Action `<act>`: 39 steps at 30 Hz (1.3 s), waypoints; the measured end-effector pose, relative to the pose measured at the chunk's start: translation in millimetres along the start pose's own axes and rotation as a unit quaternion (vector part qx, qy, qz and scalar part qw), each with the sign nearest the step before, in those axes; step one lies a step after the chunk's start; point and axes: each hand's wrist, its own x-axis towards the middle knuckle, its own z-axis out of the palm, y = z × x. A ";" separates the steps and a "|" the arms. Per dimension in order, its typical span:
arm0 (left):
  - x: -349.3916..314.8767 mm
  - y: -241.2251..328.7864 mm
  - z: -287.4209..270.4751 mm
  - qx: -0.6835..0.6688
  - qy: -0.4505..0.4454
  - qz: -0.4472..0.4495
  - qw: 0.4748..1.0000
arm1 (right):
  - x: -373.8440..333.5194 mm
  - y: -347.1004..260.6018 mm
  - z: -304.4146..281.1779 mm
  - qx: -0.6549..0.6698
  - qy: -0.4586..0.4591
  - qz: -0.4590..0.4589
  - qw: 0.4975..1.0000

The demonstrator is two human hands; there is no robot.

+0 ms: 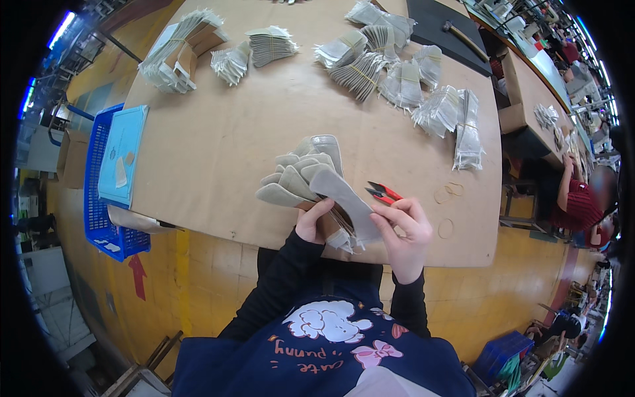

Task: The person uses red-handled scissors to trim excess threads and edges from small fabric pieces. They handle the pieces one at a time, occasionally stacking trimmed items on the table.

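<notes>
My left hand [315,221] is closed around a fanned stack of curved grey fabric pieces [301,173], held over the table's near edge. Brown sides and frayed white ends show at the bottom of the stack. Between thumb and fingers, my right hand [405,231] pinches the edge of one smooth grey fabric piece [347,205] at the stack's right side. Red-handled thread snips [383,192] with dark blades stick out from this same hand, blades pointing up and left. How the fingers hold their handles is partly hidden.
Banded bundles of grey pieces [357,73] lie along the far side of the brown-covered table [218,152]. Loose rubber bands [446,228] lie at right. A hammer [466,41] rests on a black mat [440,23]. At left stands a blue basket [99,152] with a light-blue folder [124,155].
</notes>
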 end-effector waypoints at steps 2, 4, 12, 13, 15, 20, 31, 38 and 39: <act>0.6 1.6 6.2 -0.008 -0.026 -0.001 1.000 | -0.6 -1.3 0.5 -0.005 -0.024 -0.005 1.000; -1.8 3.2 10.8 -0.024 -0.041 0.003 0.999 | -1.3 -2.3 2.2 0.003 -0.042 0.001 0.999; -4.5 -0.4 4.0 0.080 0.064 0.029 0.994 | -8.0 5.8 5.7 0.039 0.029 -0.082 0.995; -4.0 0.6 2.5 0.092 0.089 0.012 0.992 | -8.2 7.8 1.7 0.082 0.051 -0.086 0.992; -4.1 5.0 0.4 0.025 0.062 0.023 0.998 | -7.0 11.7 -11.8 0.247 0.069 0.031 0.966; -11.0 12.8 -3.9 -0.062 -0.115 -0.057 0.990 | -4.1 18.2 -12.1 0.410 -0.028 0.287 0.865; -14.8 5.7 -17.4 -0.025 -0.053 0.002 0.998 | -16.7 10.9 12.4 0.232 -0.166 0.234 0.929; -8.0 -3.2 1.7 -0.279 -0.212 -0.001 0.937 | -12.7 4.7 -2.6 0.475 -0.068 0.312 0.820; -9.7 -7.0 4.5 -0.314 -0.206 0.014 0.927 | -15.0 3.6 -2.3 0.499 -0.076 0.339 0.794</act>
